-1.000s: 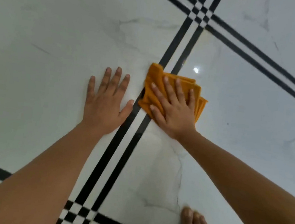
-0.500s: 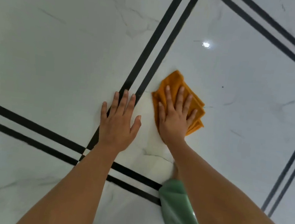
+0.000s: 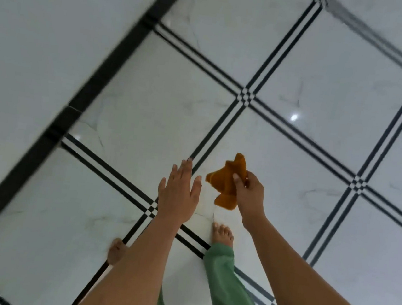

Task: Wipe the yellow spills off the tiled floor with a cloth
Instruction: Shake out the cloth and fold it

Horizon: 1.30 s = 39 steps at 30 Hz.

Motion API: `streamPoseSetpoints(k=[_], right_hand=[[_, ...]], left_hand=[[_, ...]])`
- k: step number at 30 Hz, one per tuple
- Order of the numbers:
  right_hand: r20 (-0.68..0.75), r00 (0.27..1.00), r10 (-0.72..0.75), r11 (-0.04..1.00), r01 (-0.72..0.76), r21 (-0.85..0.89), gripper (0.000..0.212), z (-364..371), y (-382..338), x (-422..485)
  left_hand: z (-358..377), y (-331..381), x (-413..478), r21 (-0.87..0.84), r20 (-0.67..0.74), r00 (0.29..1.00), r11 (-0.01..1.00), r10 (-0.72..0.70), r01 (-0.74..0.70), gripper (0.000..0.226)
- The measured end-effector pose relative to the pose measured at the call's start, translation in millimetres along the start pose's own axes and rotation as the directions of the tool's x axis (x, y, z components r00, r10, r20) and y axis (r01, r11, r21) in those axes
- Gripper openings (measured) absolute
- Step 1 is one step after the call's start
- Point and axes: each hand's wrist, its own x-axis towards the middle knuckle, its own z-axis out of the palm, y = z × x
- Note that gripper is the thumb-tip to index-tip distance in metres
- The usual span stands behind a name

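Tiled floor: large glossy white tiles with faint grey veining. Paired thin black stripes border the tiles, with small checker squares where they cross. A wide black band runs diagonally at left. Pale plain surface beyond it; wall or floor, cannot tell. Round light reflection on one tile.

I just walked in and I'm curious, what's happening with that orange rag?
A barefoot person in green trousers is cleaning the white tiled floor. Their right hand pinches the orange cloth, which hangs crumpled in the air, off the tiles. Their left hand is open with fingers spread and holds nothing. No yellow spill shows on the tiles in view.
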Motion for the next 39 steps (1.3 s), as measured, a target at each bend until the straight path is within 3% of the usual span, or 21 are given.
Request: streamPoseSetpoints(k=[7,13,17,24,29,34,39], right_hand=[[0.231,0.971,-0.069,0.998,0.068,0.011,0.012,-63.8,-159.6,-119.5],[0.393,0.910,-0.133,0.990,0.143,0.003,0.015,-106.5,-231.9,-192.7],[0.534,0.827,-0.176,0.969,0.242,-0.055,0.022,-133.6,-262.4,-226.7],[0.719,0.632,-0.289,0.897,0.440,-0.027,0.029,-188.3,-303.5,-271.0],[0.776,0.544,-0.320,0.861,0.508,-0.002,0.035,-237.5,-323.5,-286.9],[0.817,0.504,-0.280,0.885,0.465,0.017,0.035,-281.7,-353.1,-279.1],[0.844,0.470,-0.257,0.885,0.465,0.011,0.040,-321.2,-392.9,-243.3]], left_hand=[[-120.9,106.0,-117.6,-0.264,-0.135,0.980,0.959,-0.144,0.104,0.050],[-178.3,179.5,-206.4,-0.590,-0.200,0.940,0.800,-0.275,0.108,0.049],[-198.1,208.5,-260.0,-0.734,-0.261,0.884,0.674,-0.388,0.079,0.046],[-212.3,268.1,-329.3,-0.819,-0.418,0.780,0.564,-0.466,-0.102,0.044],[-209.4,317.4,-361.5,-0.834,-0.469,0.714,0.527,-0.520,-0.164,0.043],[-211.0,359.6,-360.3,-0.915,-0.371,0.668,0.376,-0.645,-0.144,0.044],[-219.0,406.5,-331.1,-0.972,-0.235,0.709,0.162,-0.665,-0.170,0.049]])
